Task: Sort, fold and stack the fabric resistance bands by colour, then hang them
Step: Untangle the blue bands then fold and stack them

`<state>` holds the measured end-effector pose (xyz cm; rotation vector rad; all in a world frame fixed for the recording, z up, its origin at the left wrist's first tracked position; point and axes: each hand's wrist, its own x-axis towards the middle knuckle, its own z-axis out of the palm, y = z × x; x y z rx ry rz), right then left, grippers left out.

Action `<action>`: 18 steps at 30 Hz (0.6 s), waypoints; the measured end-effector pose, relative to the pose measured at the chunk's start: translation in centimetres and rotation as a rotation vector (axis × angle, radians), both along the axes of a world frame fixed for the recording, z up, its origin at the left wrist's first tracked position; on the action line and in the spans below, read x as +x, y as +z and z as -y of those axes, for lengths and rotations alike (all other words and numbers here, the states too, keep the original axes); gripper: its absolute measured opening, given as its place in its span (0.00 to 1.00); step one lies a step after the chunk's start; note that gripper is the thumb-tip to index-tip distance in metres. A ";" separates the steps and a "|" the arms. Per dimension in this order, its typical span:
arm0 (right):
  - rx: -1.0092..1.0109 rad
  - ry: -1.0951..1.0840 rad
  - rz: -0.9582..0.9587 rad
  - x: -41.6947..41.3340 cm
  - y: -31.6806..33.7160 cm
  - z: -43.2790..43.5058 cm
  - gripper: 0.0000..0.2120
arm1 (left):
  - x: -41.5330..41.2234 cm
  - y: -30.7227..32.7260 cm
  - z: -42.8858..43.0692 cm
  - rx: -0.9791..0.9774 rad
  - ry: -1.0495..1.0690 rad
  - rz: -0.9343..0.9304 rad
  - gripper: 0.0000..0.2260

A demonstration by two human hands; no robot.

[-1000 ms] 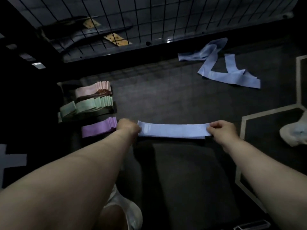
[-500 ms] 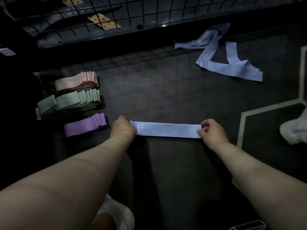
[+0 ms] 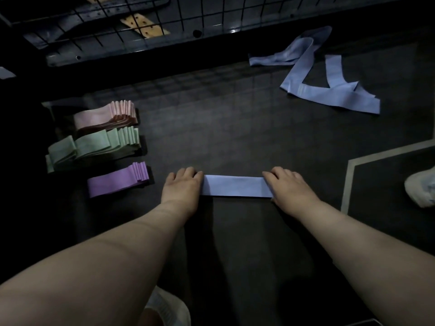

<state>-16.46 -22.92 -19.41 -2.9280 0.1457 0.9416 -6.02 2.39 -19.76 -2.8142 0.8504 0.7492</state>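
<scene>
A light blue band (image 3: 236, 188) lies flat and straight on the dark floor in front of me. My left hand (image 3: 182, 188) covers and holds its left end, knuckles up and fingers curled. My right hand (image 3: 290, 189) holds the right end the same way. Left of my hands sit three folded stacks: purple (image 3: 117, 181) nearest, green (image 3: 94, 147) behind it, pink (image 3: 106, 116) farthest. Several loose light blue bands (image 3: 329, 90) lie tangled at the far right.
A black wire grid panel (image 3: 164, 20) leans along the far edge, with tan perforated pieces (image 3: 143, 25) behind it. A pale line (image 3: 348, 180) marks the floor at right. White shoes show at the right edge (image 3: 421, 189) and bottom centre (image 3: 169, 309).
Both hands have come closer together and now lie over the band's ends, so less of the blue band shows between them. The view has shifted right and down.
</scene>
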 end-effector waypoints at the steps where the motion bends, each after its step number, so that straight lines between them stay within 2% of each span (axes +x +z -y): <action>1: -0.011 0.009 -0.001 0.0 -0.2 0.0 0.32 | 0.1 0.0 0.0 -0.002 0.003 -0.003 0.21; 5: -0.016 0.027 0.008 0.1 -0.7 -0.3 0.27 | 0.3 0.2 0.1 -0.009 0.009 -0.026 0.19; 9: 0.015 -0.015 0.030 -0.7 -0.3 0.1 0.35 | 0.2 0.5 0.1 -0.016 0.100 -0.106 0.26; 11: 0.059 -0.271 0.157 -1.6 -0.1 0.0 0.34 | -0.1 0.8 0.2 -0.101 0.355 -0.134 0.30; 13: 0.166 -0.765 0.272 -1.9 0.0 -0.1 0.25 | -0.3 1.1 0.5 -0.189 0.728 -0.144 0.29; 15: 0.265 -1.189 0.299 -2.0 -0.9 0.1 0.17 | -0.5 0.7 0.4 -0.260 1.023 -0.143 0.22; 16: 0.302 -1.299 0.300 -2.0 -1.3 0.2 0.16 | -0.6 0.4 0.2 -0.284 1.109 -0.146 0.19; 18: 0.346 -1.359 0.293 -2.1 -1.6 0.1 0.14 | -0.7 -0.3 -0.2 -0.324 1.158 -0.168 0.16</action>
